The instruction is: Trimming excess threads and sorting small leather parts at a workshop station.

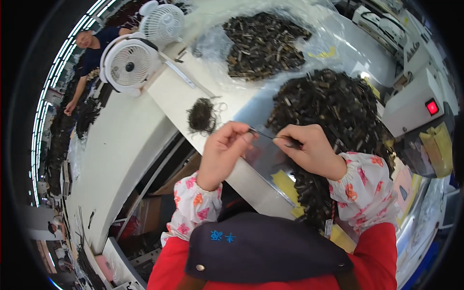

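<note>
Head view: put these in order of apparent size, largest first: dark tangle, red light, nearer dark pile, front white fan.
1. Nearer dark pile
2. Front white fan
3. Dark tangle
4. Red light

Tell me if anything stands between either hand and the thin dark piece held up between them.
Nothing visible does. The left hand and the right hand each pinch the thin dark piece, and the stretch between them is uncovered. The large dark pile lies beyond the right hand, not over that stretch.
</note>
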`<act>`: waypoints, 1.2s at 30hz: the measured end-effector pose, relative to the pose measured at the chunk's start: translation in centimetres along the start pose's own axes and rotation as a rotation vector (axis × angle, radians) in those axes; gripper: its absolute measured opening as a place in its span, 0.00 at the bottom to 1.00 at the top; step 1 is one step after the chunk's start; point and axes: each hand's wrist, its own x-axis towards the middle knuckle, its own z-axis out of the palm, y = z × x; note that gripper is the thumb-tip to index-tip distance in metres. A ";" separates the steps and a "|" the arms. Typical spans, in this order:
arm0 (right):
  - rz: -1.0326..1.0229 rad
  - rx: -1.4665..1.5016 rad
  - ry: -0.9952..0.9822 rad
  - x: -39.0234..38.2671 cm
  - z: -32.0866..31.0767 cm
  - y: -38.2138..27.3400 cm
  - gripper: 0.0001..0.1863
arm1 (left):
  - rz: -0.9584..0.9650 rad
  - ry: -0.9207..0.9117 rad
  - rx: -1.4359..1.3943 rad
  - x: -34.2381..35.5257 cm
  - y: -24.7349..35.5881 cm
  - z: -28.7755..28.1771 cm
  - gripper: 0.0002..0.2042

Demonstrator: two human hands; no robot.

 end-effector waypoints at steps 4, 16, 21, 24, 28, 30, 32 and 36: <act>-0.095 0.002 -0.080 -0.6 0.7 0.4 0.06 | -0.084 -0.048 -0.348 0.2 0.2 1.9 0.05; -0.285 -0.613 0.207 -0.3 -0.6 0.2 0.17 | -0.138 0.017 -0.303 0.3 -1.3 3.6 0.05; -0.400 -0.748 0.257 -0.3 -0.3 1.0 0.14 | -0.134 0.022 -0.320 0.6 -1.4 4.0 0.05; -0.405 -0.785 0.244 -0.4 -0.2 0.9 0.13 | -0.138 0.018 -0.319 0.6 -1.5 4.3 0.05; -0.421 -0.775 0.253 -0.4 -0.2 1.0 0.13 | -0.143 0.047 -0.322 0.5 -1.5 4.7 0.05; -0.414 -0.778 0.251 -0.4 -0.2 1.0 0.13 | -0.138 0.047 -0.330 0.5 -1.5 4.7 0.05; -0.407 -0.780 0.247 -0.5 -0.3 1.0 0.12 | -0.135 0.047 -0.339 0.5 -1.6 4.7 0.05; -0.232 -0.483 0.207 -0.4 -0.4 1.1 0.10 | -0.155 -0.014 -0.342 0.4 -1.7 4.1 0.05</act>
